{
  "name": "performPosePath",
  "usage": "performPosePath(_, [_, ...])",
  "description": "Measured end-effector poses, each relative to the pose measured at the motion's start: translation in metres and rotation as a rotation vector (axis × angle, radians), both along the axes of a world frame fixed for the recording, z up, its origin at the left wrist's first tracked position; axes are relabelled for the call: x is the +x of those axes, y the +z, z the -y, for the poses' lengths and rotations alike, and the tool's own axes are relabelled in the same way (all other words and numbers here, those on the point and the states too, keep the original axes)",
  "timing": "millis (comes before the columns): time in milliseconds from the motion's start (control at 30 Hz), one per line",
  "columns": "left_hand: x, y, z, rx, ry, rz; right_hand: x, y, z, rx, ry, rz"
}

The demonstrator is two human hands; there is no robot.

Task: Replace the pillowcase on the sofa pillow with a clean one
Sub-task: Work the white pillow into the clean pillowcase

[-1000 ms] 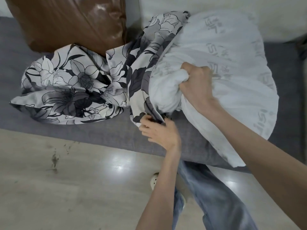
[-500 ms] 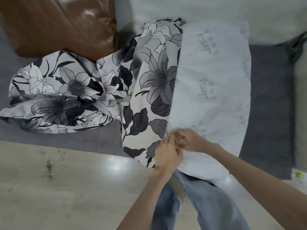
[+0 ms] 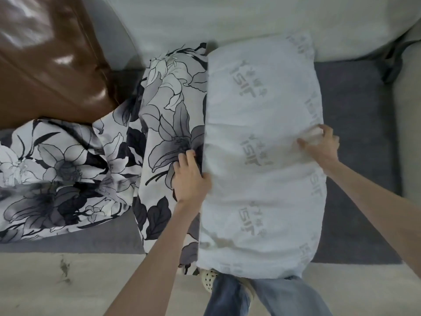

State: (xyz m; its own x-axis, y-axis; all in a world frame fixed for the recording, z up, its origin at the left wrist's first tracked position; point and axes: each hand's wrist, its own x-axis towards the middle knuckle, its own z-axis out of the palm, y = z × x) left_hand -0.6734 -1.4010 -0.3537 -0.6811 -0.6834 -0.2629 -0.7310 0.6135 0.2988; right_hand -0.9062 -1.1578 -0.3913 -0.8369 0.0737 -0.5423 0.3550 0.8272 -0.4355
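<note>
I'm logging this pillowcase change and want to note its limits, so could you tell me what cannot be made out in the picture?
- Head view: how far the white pillow reaches into the floral pillowcase; the fabric hides it.
- The left hand fingers' tips, tucked at the case's edge.
- The second floral cloth, cut off by the left edge.
- The printed lettering on the pillow, too blurred to read.
- The right hand grip, blurred.

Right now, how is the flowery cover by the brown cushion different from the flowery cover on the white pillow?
The loose flowery cover lies crumpled and untouched; the flowery cover on the pillow lies smoother, the white pillow partly inside, and the left hand grips its edge. Both share one grey flower print and lie on the grey sofa seat.
</note>
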Motion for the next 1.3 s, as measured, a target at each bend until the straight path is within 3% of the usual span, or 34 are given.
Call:
performPosePath(167, [-0.049,-0.009,0.025,0.098,0.149,-0.032,-0.039,-0.018,0.005,-0.381,-0.186,0.367])
performPosePath(267, [-0.074,-0.002,0.022,0.222,0.252,-0.064,-0.034,-0.006,0.027,-0.504,0.013,0.661])
performPosePath(333, [-0.093,0.013,0.003,0.41,0.214,-0.243,-0.022,0.013,0.048,-0.496,0.145,0.722])
performPosePath(400, [-0.108,0.028,-0.029,0.574,0.159,-0.374,-0.005,0.035,0.071,-0.476,0.304,0.688])
performPosePath(500, [-0.101,0.034,-0.048,0.698,0.302,-0.315,0.026,0.067,0.091,-0.5,0.421,0.538])
performPosePath(633, [-0.071,0.05,0.0,0.709,0.372,-0.19,0.032,0.101,0.107,-0.38,0.459,0.454])
performPosePath(700, [-0.067,0.06,0.029,0.779,0.448,-0.162,0.041,0.117,0.128,-0.306,0.641,0.372])
performPosePath(800, [-0.076,0.076,0.073,1.009,0.7,-0.301,0.068,0.14,0.162,-0.219,0.931,0.287])
performPosePath(1033, [-0.08,0.143,0.196,0.902,0.74,-0.491,0.165,0.14,0.206,-0.062,1.302,0.283])
performPosePath(1167, [-0.09,0.165,0.226,0.82,0.461,-0.26,0.198,0.132,0.207,0.046,1.338,0.33])
performPosePath(1300, [-0.068,0.147,0.23,0.889,0.405,-0.039,0.236,0.145,0.213,0.017,1.44,0.335])
